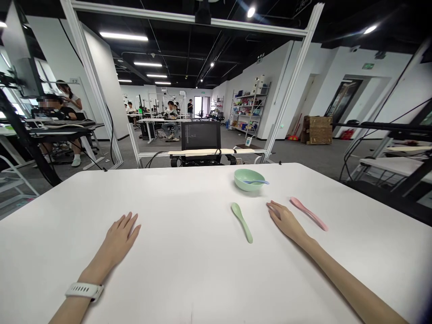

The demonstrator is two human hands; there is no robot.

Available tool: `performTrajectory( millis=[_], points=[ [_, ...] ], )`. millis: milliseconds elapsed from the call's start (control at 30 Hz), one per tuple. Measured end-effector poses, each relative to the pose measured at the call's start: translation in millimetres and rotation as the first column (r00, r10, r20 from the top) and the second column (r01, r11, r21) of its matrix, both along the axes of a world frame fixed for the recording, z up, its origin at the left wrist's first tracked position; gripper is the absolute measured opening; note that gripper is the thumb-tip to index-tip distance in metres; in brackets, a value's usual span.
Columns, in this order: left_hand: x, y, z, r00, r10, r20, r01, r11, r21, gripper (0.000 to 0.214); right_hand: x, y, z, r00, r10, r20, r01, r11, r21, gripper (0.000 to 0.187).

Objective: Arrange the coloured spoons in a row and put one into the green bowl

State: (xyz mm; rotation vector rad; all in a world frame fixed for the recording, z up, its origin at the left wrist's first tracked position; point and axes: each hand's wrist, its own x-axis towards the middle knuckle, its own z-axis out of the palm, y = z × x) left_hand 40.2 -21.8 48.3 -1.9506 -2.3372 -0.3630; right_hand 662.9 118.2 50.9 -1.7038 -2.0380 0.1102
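Both hands lie flat on a white table (189, 270). My left hand (118, 238) rests palm down at the left, fingers stretched out, holding nothing; a white watch sits on its wrist. My right hand (285, 219) lies flat too, fingers out, between a green spoon (242, 222) on its left and a pink spoon (308, 213) on its right, touching neither. Beyond them stands a green bowl (249, 179) with a blue spoon (256, 182) resting in it.
A metal frame (97, 90) and a black office chair (201, 137) stand past the table's far edge. People sit at desks at the left and far back. Shelves (248, 108) line the right wall, and black stands crowd the right side.
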Motion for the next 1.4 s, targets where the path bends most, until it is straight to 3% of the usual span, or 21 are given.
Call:
performTrajectory(
  millis=[200, 500, 600, 700, 767, 833, 900, 1000, 1233, 1400],
  points=[
    [1.8, -0.7, 2.2, 1.0, 0.003, -0.005, -0.003, 1.0, -0.012, 0.076, 0.7, -2.3, 1.6, 1.0, 0.003, -0.018, -0.004, 1.0, -0.028, 0.054],
    [5.5, -2.6, 8.8, 1.0, 0.011, 0.002, -0.011, 0.999, -0.043, 0.076, 1.3, -1.7, -1.7, 0.999, -0.005, -0.054, 0.007, 0.999, 0.034, 0.05],
    [3.0, -1.6, 3.9, 1.0, 0.001, -0.007, -0.001, 1.0, -0.018, 0.075, -0.4, 7.2, 12.7, 0.997, -0.024, -0.078, 0.038, 0.982, 0.184, 0.047],
    [-1.3, 0.3, -3.7, 1.0, -0.005, -0.027, 0.006, 0.999, 0.039, 0.071, -7.2, 28.9, 42.9, 0.999, -0.01, -0.046, 0.025, 0.939, 0.342, 0.042],
    [-3.6, 1.7, -7.7, 0.999, -0.005, -0.033, 0.007, 0.998, 0.066, 0.069, -14.7, 48.5, 66.8, 1.0, -0.002, 0.023, -0.007, 0.93, 0.367, 0.04],
    [-4.7, 2.7, -9.6, 1.0, -0.006, -0.029, 0.008, 0.998, 0.065, 0.07, -23.4, 69.2, 88.8, 0.99, -0.022, 0.139, -0.019, 0.959, 0.282, 0.04],
    [-4.5, 3.0, -9.7, 1.0, -0.005, -0.022, 0.006, 0.999, 0.05, 0.072, -31.6, 88.5, 105.7, 0.967, -0.031, 0.253, 0.007, 0.995, 0.095, 0.04],
    [-3.0, 2.5, -8.3, 1.0, 0.002, -0.013, -0.002, 0.999, 0.04, 0.073, -40.2, 112.0, 120.1, 0.947, -0.014, 0.321, 0.052, 0.992, -0.111, 0.033],
    [-1.3, 1.5, -8.3, 1.0, 0.006, -0.004, -0.006, 0.999, 0.035, 0.072, -47.7, 134.1, 125.2, 0.946, -0.022, 0.324, 0.089, 0.977, -0.194, 0.012],
    [-1.2, 1.2, -7.8, 1.0, 0.005, -0.017, -0.004, 1.0, 0.021, 0.073, -47.2, 124.4, 130.0, 0.96, -0.044, 0.277, 0.086, 0.986, -0.142, 0.019]
  ],
)
